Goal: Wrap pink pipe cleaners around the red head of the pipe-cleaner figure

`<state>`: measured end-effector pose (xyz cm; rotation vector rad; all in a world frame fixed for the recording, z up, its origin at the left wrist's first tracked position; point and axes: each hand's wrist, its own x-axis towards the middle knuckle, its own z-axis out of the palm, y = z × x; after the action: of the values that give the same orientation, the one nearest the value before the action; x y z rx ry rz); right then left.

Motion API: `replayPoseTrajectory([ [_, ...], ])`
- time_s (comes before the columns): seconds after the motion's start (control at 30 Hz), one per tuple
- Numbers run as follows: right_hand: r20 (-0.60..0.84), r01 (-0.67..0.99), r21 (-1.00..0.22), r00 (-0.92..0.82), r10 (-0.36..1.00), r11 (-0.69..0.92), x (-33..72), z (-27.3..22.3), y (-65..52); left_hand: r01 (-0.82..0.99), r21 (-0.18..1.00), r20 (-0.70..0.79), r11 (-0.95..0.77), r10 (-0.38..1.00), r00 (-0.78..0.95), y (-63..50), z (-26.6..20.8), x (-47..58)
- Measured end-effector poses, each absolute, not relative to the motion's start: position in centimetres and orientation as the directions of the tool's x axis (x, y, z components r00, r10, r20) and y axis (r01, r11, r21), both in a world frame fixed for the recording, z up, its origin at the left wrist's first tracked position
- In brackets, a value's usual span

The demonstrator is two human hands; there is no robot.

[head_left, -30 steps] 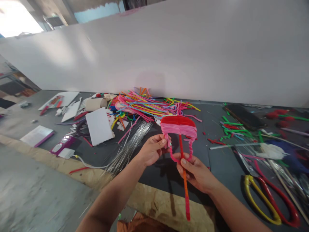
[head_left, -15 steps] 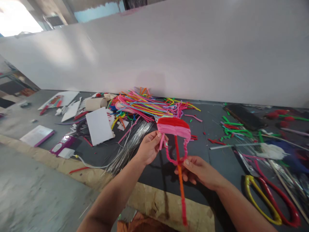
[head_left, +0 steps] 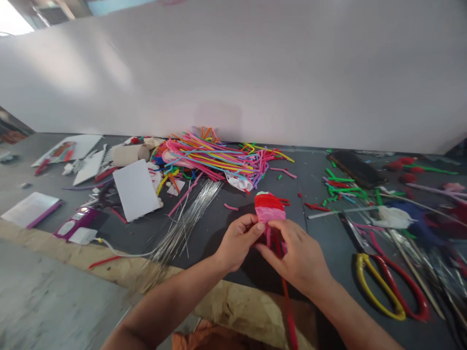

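Note:
A pink and red pipe-cleaner piece is held up over the dark table, its top edge pale. My left hand pinches its lower left edge between thumb and fingers. From the other side my right hand grips the lower part, fingers curled around it and covering the pink twisted strands. A long red pipe-cleaner stem hangs down below my right hand. Behind the hands lies a heap of coloured pipe cleaners, with a bundle of thin metal wires in front of it.
Scissors with yellow and red handles lie at the right, near a dark phone-like slab and green and red scraps. On the left are a white card, a purple device with a cable, and a cardboard roll.
The piece has come down and turned to a narrower view. My right hand has moved up from the stem to its lower edge, close beside my left. The camera view has shifted slightly.

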<state>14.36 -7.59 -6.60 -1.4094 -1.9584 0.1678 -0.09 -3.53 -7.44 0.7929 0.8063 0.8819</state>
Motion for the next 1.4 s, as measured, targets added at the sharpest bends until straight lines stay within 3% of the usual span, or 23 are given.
replayPoseTrajectory([
  [0.23,0.501,0.729,-0.541,-0.122,0.857,0.419,15.3,-6.8,-7.2,-0.322,0.827,-0.294,0.462,0.841,0.454,-3.1,-7.4,-0.4],
  [0.7,0.558,0.858,-0.323,-0.168,0.812,0.400,15.5,-6.8,-7.2,-0.264,0.835,-0.355,0.483,0.839,0.412,-3.2,-6.8,-0.3],
  [1.4,0.506,0.764,-0.522,-0.081,0.859,0.380,15.3,-6.5,-7.3,-0.198,0.852,-0.373,0.485,0.827,0.421,-2.8,-6.4,-0.7],
])
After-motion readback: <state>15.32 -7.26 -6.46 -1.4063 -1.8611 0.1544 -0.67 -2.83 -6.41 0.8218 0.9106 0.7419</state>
